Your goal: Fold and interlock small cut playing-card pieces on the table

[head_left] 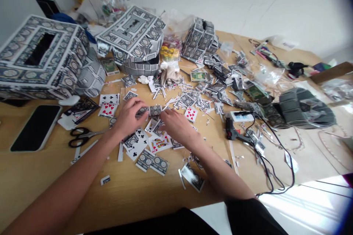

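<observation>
My left hand (131, 114) is closed on a small patterned playing card piece at the middle of the table. My right hand (176, 125) pinches the right edge of an adjoining playing card piece (155, 110); whether the two pieces are joined, I cannot tell. Below my hands lie loose playing cards, including a king (160, 143), a seven of clubs (137, 146) and two face-down cards (151, 162). Left of my left hand rest black-handled scissors (82, 136). Thin card strips and scraps (187, 99) are scattered just beyond my fingers.
A phone (35, 128) and a large box covered in cards (68, 62) are on the left. Another card-covered box (132, 36) stands at the back. To the right, a glue gun (234, 134) lies by a power strip (242, 116), with black cables (275, 176) trailing forward.
</observation>
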A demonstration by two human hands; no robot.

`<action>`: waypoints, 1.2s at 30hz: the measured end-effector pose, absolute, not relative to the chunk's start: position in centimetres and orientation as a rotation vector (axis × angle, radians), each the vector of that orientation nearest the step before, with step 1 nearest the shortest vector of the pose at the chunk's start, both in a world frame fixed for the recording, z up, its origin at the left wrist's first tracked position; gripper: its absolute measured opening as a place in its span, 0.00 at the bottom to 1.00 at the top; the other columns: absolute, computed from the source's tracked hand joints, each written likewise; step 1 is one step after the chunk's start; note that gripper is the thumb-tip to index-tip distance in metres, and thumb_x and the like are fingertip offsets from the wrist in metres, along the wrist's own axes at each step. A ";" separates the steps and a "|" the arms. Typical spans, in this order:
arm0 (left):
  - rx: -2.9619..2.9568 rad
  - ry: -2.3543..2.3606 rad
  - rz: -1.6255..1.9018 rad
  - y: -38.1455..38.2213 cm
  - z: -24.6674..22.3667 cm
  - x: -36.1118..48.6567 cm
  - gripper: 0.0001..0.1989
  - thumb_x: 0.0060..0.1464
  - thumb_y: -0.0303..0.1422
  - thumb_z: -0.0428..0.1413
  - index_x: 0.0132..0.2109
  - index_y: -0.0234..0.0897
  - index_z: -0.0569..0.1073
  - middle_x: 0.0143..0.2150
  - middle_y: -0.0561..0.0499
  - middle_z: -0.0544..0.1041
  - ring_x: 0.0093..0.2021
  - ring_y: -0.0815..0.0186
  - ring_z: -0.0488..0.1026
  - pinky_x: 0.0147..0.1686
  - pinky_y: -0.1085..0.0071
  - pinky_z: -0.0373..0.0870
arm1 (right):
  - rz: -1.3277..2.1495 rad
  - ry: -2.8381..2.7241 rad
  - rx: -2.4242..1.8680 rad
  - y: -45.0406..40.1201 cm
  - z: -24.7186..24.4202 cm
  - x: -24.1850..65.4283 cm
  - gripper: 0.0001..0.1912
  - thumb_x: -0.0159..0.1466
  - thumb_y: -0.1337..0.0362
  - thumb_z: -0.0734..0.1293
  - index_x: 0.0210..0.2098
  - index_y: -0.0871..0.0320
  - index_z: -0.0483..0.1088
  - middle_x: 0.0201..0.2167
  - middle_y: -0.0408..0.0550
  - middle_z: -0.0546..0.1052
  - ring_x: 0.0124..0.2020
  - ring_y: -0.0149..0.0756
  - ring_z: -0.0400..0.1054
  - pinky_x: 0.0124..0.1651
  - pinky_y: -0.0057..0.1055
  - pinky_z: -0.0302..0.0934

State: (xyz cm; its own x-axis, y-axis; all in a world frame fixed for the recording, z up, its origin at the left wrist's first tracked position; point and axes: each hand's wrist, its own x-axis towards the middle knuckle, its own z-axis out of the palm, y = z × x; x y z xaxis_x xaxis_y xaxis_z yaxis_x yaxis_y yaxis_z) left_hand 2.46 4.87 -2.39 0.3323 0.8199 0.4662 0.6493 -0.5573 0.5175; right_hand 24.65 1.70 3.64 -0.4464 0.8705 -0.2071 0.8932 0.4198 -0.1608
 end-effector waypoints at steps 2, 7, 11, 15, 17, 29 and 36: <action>2.379 1.278 1.024 4.7 -1.5 2.6 0.08 0.68 0.35 0.59 0.48 0.38 0.81 0.52 0.44 0.79 0.55 0.54 0.77 0.60 0.55 0.75 | -0.371 2.515 1.689 2.2 3.9 25.6 0.13 0.67 0.69 0.77 0.50 0.62 0.76 0.46 0.61 0.84 0.45 0.50 0.79 0.40 0.37 0.63; 2.470 1.056 0.681 3.7 -0.2 3.3 0.07 0.65 0.30 0.60 0.47 0.40 0.82 0.50 0.46 0.80 0.55 0.54 0.77 0.60 0.52 0.75 | -0.479 2.536 1.957 3.0 5.7 27.7 0.08 0.69 0.74 0.69 0.45 0.59 0.75 0.37 0.54 0.83 0.36 0.43 0.75 0.38 0.37 0.60; 2.570 0.929 0.404 2.6 -0.2 4.0 0.17 0.57 0.28 0.67 0.53 0.47 0.83 0.64 0.47 0.76 0.69 0.47 0.68 0.71 0.43 0.65 | -0.683 2.881 2.270 3.2 6.5 27.9 0.03 0.71 0.68 0.67 0.43 0.56 0.75 0.43 0.53 0.80 0.41 0.42 0.74 0.46 0.41 0.66; 2.611 0.941 0.354 2.6 -1.0 4.0 0.18 0.60 0.34 0.69 0.57 0.50 0.82 0.71 0.45 0.71 0.74 0.44 0.63 0.71 0.40 0.63 | -1.000 2.979 2.470 3.1 6.5 27.3 0.05 0.70 0.65 0.66 0.43 0.55 0.75 0.44 0.53 0.77 0.41 0.41 0.73 0.43 0.39 0.69; 2.630 0.932 0.381 2.9 -1.6 3.9 0.16 0.63 0.39 0.68 0.57 0.49 0.82 0.71 0.46 0.73 0.74 0.44 0.64 0.71 0.39 0.63 | -1.033 2.969 2.564 3.2 6.2 27.1 0.05 0.71 0.63 0.65 0.43 0.55 0.73 0.45 0.53 0.76 0.43 0.41 0.72 0.41 0.38 0.69; 2.313 1.149 1.092 3.1 -1.2 3.9 0.14 0.77 0.37 0.50 0.44 0.39 0.76 0.34 0.51 0.80 0.34 0.65 0.76 0.40 0.68 0.72 | -1.913 2.561 2.413 5.6 0.3 26.8 0.16 0.68 0.58 0.69 0.55 0.50 0.69 0.32 0.40 0.73 0.29 0.36 0.72 0.32 0.36 0.71; 2.125 1.423 1.239 3.6 -2.9 3.0 0.16 0.76 0.44 0.51 0.42 0.40 0.74 0.25 0.56 0.74 0.24 0.68 0.69 0.29 0.71 0.61 | -1.732 2.702 2.325 5.0 0.9 26.4 0.22 0.62 0.62 0.74 0.55 0.51 0.71 0.27 0.35 0.67 0.26 0.33 0.63 0.32 0.33 0.59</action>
